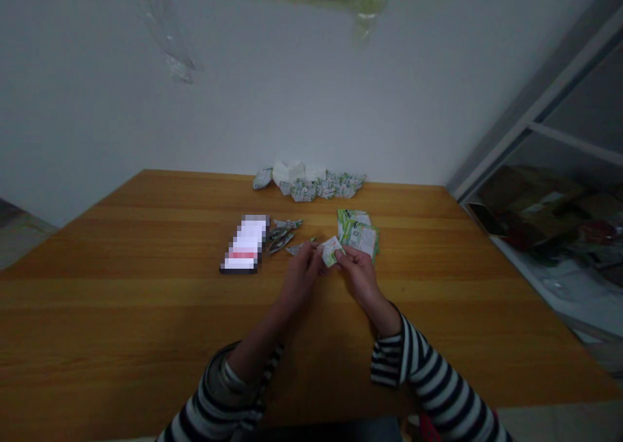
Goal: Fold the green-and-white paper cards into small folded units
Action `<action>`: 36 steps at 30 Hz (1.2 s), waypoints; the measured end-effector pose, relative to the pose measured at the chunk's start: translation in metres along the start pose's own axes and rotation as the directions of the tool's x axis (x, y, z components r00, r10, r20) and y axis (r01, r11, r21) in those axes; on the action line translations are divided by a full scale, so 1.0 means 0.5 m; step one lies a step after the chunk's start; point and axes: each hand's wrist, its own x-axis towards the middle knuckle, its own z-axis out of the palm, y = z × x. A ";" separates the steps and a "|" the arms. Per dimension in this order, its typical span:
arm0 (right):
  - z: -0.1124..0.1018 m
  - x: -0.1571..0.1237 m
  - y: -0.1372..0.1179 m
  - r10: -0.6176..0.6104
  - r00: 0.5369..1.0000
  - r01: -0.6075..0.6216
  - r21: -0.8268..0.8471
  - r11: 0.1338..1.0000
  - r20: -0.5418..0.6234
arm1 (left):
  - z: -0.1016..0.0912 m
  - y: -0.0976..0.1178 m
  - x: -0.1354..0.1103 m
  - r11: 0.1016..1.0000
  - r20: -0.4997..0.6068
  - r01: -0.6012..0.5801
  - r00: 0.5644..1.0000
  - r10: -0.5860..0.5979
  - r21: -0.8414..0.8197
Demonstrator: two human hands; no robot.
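Both of my hands meet over the middle of the wooden table (146, 312) and pinch one small green and white paper packet (331, 250). My left hand (300, 276) grips its left edge with closed fingers. My right hand (359, 274) holds its right edge, fingers also closed. Just behind my right hand lies a small stack of flat green and white packets (360, 232). Left of my left hand lie a few folded packet pieces (285, 233). I wear striped sleeves.
A phone (244, 243) lies face up left of the folded pieces. At the table's far edge against the wall sits a heap of folded packets and white paper (307, 181). A shelf unit with cluttered goods (549, 215) stands to the right.
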 end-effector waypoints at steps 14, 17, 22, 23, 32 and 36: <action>-0.046 0.005 -0.056 -0.060 0.962 0.123 -0.231 0.965 0.265 | -0.052 0.016 0.016 0.988 0.126 -0.134 0.984 0.124 0.081; -0.052 0.008 -0.054 -0.100 0.958 0.173 -0.262 0.949 0.270 | -0.055 0.014 0.017 0.989 0.104 -0.124 0.988 0.115 0.080; -0.056 0.014 -0.044 -0.123 0.947 0.204 -0.258 0.945 0.298 | -0.051 0.018 0.018 0.996 0.137 -0.078 0.987 0.083 -0.042; -0.055 0.014 -0.044 -0.133 0.943 0.218 -0.263 0.940 0.305 | -0.050 0.018 0.018 0.994 0.148 -0.070 0.986 0.081 -0.082; -0.055 0.008 -0.040 -0.153 0.932 0.261 -0.315 0.912 0.330 | -0.048 0.020 0.019 0.995 0.123 -0.089 0.988 0.095 -0.049; -0.048 0.007 -0.035 -0.172 0.947 0.254 -0.305 0.918 0.271 | -0.045 0.024 0.018 0.982 0.053 -0.191 0.980 0.191 -0.006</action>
